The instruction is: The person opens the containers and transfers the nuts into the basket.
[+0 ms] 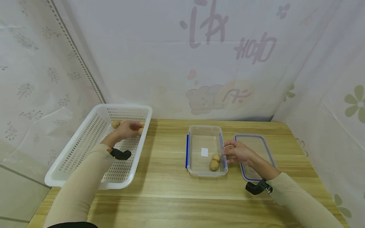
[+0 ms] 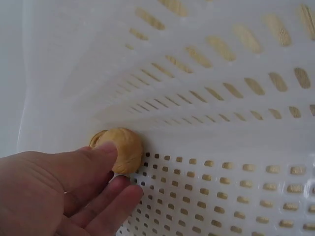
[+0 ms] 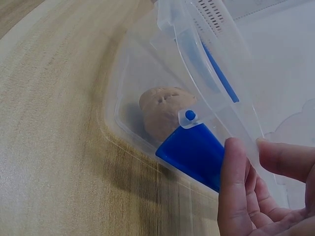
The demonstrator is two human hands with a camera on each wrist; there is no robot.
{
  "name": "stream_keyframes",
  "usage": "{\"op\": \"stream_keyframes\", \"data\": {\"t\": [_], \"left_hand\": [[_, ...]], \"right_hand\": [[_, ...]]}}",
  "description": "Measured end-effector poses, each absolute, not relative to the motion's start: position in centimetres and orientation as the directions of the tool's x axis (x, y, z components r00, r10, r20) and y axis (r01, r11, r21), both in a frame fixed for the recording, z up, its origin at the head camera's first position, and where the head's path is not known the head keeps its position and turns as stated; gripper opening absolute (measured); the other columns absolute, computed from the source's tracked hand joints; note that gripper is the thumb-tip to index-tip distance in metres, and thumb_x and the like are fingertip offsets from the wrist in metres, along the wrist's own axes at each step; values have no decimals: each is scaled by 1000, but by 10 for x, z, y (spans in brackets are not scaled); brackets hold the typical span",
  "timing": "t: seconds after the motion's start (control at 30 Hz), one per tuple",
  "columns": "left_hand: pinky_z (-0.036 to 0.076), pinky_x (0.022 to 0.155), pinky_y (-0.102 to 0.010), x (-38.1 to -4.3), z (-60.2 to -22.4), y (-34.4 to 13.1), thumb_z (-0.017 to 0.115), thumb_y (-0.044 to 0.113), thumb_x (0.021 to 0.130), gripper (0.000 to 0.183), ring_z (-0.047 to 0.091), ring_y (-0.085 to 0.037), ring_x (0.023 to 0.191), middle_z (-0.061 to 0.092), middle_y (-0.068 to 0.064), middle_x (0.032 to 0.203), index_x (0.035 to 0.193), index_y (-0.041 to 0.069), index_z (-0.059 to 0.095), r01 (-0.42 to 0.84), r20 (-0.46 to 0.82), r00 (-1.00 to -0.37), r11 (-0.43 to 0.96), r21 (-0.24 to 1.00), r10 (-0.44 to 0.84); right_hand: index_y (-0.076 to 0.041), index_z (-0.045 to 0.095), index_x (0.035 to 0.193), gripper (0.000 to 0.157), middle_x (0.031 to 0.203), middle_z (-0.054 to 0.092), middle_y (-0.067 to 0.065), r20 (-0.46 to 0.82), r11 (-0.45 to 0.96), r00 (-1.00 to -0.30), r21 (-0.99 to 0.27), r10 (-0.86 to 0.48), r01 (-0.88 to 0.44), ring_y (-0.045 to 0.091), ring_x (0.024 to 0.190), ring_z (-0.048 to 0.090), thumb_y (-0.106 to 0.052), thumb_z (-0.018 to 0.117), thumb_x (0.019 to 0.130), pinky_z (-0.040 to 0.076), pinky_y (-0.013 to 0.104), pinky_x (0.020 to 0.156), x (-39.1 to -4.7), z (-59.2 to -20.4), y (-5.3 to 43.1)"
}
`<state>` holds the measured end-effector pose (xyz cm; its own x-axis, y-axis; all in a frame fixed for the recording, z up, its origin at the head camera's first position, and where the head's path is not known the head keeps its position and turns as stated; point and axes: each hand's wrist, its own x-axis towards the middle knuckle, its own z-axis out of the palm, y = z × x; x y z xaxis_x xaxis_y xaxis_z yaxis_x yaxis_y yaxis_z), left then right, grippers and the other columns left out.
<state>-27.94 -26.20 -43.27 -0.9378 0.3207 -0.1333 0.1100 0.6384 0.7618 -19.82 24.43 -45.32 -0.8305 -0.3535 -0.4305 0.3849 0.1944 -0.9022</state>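
Note:
Inside the white slotted basket [image 1: 134, 164], my left hand [image 1: 126, 129] is at the far right corner. It pinches a tan walnut [image 2: 129, 150] between thumb and fingers; another lies just behind it. More walnuts [image 1: 115, 123] rest on the basket floor near the far wall, partly hidden by the hand. My right hand [image 1: 239, 152] holds the right side of a clear plastic box [image 1: 207, 174], thumb at the rim and fingers by a blue latch [image 3: 194, 155]. Two walnuts [image 1: 214, 165] lie touching in the box's near right corner.
A clear lid [image 1: 256, 144] with a blue seal lies on the wooden table [image 1: 165, 190] to the right of the box, partly under my right hand and wrist. Behind the table hangs a printed white curtain [image 1: 171, 63].

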Motion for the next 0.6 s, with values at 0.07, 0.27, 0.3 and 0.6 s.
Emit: {"op": "stream_keyframes", "data": {"t": [0.07,0.27,0.3,0.6], "left_hand": [[51,99,-51,-280,-433,-264,68,-2,95,41,54,-49,122,56,-37,130,130,-17,54,113,-128,-938,631,767,323],[55,96,-48,-278,-421,-269,60,5,102,44,57,-47,120,54,-36,135,138,-16,48,50,-199,-926,627,778,320],[55,96,-50,-278,-417,-269,58,8,103,44,57,-47,120,53,-36,136,140,-15,47,44,-212,-924,638,769,319],[50,99,-58,-279,-386,-276,50,18,108,47,58,-50,117,50,-34,141,144,-12,45,85,-190,-933,702,707,305]], "right_hand": [[7,41,132,39,99,60,6,-431,197,-830,-902,-353,385,13,86,63,-3,61,101,61,31,72,-198,-453,244],[7,41,133,39,100,60,7,-428,202,-830,-903,-358,379,14,87,63,-4,61,101,62,32,73,-198,-452,244],[7,41,133,39,100,60,7,-429,201,-830,-903,-358,380,14,87,63,-4,61,101,62,32,73,-198,-452,244],[7,42,132,39,97,61,5,-440,201,-830,-898,-342,392,14,86,63,-4,62,100,62,31,73,-198,-453,244]]}}
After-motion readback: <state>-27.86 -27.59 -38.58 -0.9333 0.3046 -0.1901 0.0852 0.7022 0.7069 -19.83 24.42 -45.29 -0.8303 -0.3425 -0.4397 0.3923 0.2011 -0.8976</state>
